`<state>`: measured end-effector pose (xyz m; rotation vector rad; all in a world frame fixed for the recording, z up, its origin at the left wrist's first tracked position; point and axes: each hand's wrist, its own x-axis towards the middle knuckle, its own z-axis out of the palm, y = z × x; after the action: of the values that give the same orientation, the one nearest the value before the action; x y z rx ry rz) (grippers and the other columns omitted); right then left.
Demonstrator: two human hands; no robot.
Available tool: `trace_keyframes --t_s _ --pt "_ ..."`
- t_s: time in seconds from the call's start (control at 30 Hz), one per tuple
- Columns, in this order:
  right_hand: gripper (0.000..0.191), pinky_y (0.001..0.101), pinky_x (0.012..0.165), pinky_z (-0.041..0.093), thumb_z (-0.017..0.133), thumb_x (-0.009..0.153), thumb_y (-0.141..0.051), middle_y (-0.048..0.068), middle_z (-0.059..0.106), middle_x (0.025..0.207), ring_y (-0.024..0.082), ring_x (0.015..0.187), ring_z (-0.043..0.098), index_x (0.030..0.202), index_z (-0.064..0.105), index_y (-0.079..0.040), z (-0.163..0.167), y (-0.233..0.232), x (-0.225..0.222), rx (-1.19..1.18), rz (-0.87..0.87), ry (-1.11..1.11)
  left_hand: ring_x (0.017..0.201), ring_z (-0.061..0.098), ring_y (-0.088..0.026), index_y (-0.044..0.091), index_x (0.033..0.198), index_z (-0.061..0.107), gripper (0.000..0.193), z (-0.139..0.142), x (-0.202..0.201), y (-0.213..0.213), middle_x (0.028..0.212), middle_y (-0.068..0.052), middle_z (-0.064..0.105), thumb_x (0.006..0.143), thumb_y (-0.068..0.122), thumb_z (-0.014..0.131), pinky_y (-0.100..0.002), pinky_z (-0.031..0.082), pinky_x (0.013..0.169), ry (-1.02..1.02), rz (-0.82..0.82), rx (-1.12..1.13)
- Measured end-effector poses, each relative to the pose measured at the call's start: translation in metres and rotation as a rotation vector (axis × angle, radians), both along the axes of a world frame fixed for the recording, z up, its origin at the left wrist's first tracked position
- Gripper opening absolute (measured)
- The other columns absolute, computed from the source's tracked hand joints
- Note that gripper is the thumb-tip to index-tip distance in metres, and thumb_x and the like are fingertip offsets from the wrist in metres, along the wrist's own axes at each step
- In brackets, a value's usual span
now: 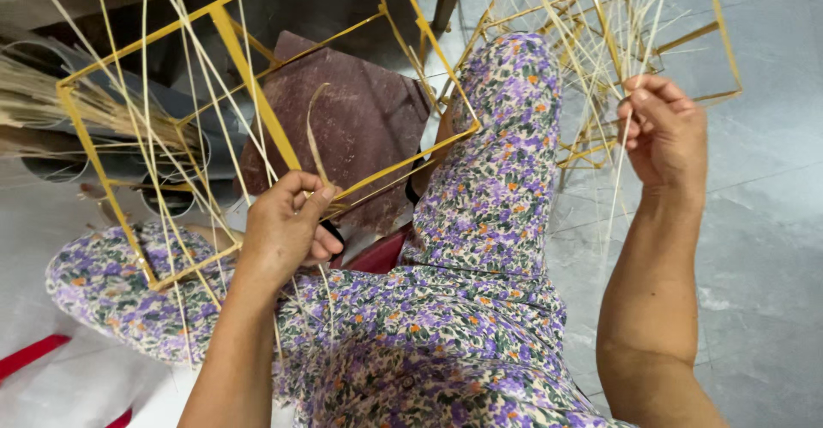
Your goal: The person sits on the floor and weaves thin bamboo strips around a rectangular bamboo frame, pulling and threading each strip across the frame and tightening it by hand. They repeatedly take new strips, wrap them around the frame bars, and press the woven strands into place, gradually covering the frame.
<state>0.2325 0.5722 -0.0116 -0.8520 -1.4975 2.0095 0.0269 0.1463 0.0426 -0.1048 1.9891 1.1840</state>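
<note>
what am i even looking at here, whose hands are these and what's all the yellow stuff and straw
This is one picture from a camera worn on a person's head, looking down at their own two bare hands and lap. The person sits low, knees apart, in floral trousers.

The left hand grips a yellow wire frame, box-shaped, at a lower bar, with a bent pale strip pinched at the thumb. The right hand is raised and pinches a few thin pale reed strips that run down from it. More strips cross the frame.

Behind the right hand stand more yellow frames on the grey tiled floor. A reddish-brown board lies behind the held frame, and a bundle of reeds is at far left.
</note>
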Motion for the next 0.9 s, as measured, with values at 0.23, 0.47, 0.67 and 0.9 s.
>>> trace_keyframes --t_s 0.23,0.47,0.67,0.9 --pt "0.006 0.0251 0.055 0.047 0.065 0.113 -0.006 0.011 0.067 0.083 0.015 0.063 0.061 0.109 0.065 0.000 0.049 -0.034 -0.068 0.046 0.101 0.470 0.045 0.067 -0.015 0.003 0.105 0.060 0.018 -0.024 -0.004 -0.004 0.070 -0.008 0.067 0.100 0.021 0.061 -0.026 0.041 0.031 0.027 -0.010 0.145" --pt "0.018 0.0328 0.058 0.051 0.066 0.115 -0.003 0.012 0.064 0.078 0.021 0.067 0.065 0.099 0.061 0.002 0.038 -0.100 -0.183 0.313 0.142 0.566 0.045 0.068 -0.015 -0.001 0.101 0.059 0.018 -0.041 -0.007 -0.011 0.074 -0.009 0.067 0.098 0.016 0.066 -0.024 0.044 0.032 0.044 0.024 0.330" --pt "0.017 0.0279 0.058 0.054 0.064 0.111 -0.009 0.006 0.070 0.083 0.013 0.066 0.065 0.097 0.066 0.000 0.030 -0.180 -0.229 0.281 0.446 0.224 0.044 0.068 -0.016 -0.001 0.097 0.058 0.015 -0.047 -0.010 -0.012 0.074 -0.009 0.068 0.097 0.012 0.066 -0.025 0.044 0.030 0.036 0.043 0.380" --pt "0.006 0.0248 0.054 0.055 0.064 0.111 -0.009 0.003 0.069 0.086 0.009 0.066 0.067 0.108 0.063 -0.004 0.013 -0.233 -0.231 0.228 0.647 0.095 0.043 0.066 -0.016 0.001 0.105 0.054 0.013 -0.044 -0.010 -0.013 0.075 -0.011 0.069 0.099 0.008 0.062 -0.025 0.043 0.029 0.067 0.021 0.376"
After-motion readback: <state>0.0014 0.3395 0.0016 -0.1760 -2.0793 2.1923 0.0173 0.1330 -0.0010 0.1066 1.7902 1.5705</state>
